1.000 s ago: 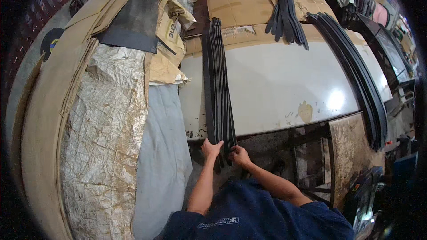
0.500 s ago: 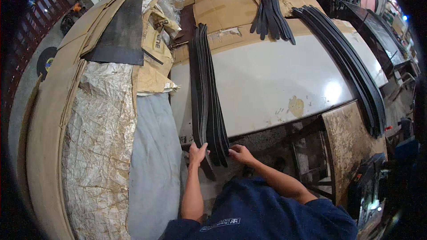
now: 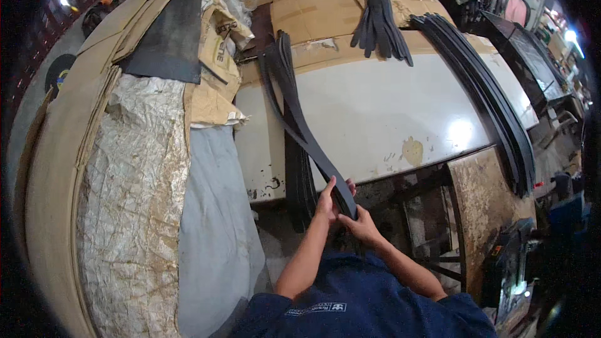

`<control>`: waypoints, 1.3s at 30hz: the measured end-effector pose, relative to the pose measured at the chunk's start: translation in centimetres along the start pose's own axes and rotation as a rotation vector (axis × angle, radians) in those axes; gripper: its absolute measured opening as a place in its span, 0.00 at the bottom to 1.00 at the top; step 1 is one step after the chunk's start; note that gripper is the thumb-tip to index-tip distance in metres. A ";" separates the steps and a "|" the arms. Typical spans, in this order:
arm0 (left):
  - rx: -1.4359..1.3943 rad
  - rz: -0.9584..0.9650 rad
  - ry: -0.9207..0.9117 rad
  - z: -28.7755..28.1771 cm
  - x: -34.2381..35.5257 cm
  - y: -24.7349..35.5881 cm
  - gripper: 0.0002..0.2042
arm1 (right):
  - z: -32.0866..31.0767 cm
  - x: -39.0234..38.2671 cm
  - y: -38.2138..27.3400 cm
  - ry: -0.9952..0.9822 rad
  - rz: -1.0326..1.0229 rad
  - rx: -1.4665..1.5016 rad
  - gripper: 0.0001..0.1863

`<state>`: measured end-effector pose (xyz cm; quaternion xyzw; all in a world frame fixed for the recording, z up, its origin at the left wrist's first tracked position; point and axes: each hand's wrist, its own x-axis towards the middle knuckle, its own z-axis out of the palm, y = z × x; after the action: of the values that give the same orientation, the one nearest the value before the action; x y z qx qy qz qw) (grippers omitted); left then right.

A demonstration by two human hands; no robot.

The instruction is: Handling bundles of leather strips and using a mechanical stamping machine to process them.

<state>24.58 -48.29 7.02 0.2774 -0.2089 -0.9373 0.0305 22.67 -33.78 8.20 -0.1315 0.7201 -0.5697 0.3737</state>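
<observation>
- A long black rubber strip (image 3: pixel 299 122) is lifting off the dark pile of similar strips (image 3: pixel 299 178); its near end is sitting pinched between both hands at the front edge of the white surface (image 3: pixel 388 106).
- The left hand (image 3: pixel 327 199) is gripping the strip's edge; the right hand (image 3: pixel 358 224) is closing around its end from below.
- The step in hand looks like separating one strip; pulling it free probably calls for a steady draw toward the body.
- Beyond the hands, flattened brown cardboard boxes (image 3: pixel 325 0) are lying; up and left, a crumpled tan paper sack (image 3: pixel 216 62) with dark print.
</observation>
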 end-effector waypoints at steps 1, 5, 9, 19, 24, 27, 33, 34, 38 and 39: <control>-0.061 0.056 0.033 0.7 1.1 -0.5 0.20 | -0.5 -0.4 0.2 -0.036 0.027 0.015 0.22; 0.234 0.049 0.250 1.8 3.5 -3.8 0.23 | -1.8 -1.6 3.2 -0.062 0.246 0.342 0.19; 0.413 0.011 0.277 2.7 2.4 -7.2 0.25 | -2.3 -4.3 6.3 -0.049 0.321 0.559 0.20; 0.361 -0.122 0.173 8.6 0.2 -11.0 0.25 | -9.5 -7.9 1.2 0.295 -0.038 -0.037 0.22; -0.403 0.004 0.120 8.2 5.6 -10.3 0.30 | -14.1 -13.7 -1.8 0.383 0.044 -0.571 0.28; -0.365 0.131 0.097 7.2 8.2 -10.2 0.30 | -17.1 -19.5 -3.7 0.420 0.078 -0.783 0.27; -0.196 0.159 0.091 8.3 7.6 -12.6 0.35 | -24.1 -30.7 -5.7 0.496 0.060 -0.755 0.23; -0.238 0.133 0.191 8.8 7.0 -12.9 0.35 | -25.1 -31.9 -5.7 0.498 0.051 -0.754 0.23; -0.360 0.128 0.125 10.2 5.1 -14.2 0.37 | -28.7 -37.0 -6.2 0.462 0.007 -0.760 0.18; -0.437 0.092 0.128 9.9 4.8 -14.7 0.41 | -29.4 -38.3 -6.4 0.420 0.015 -0.758 0.17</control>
<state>16.12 -32.04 6.08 0.3135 -0.0109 -0.9383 0.1457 27.17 9.00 31.07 -0.1352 0.9398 -0.2766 0.1484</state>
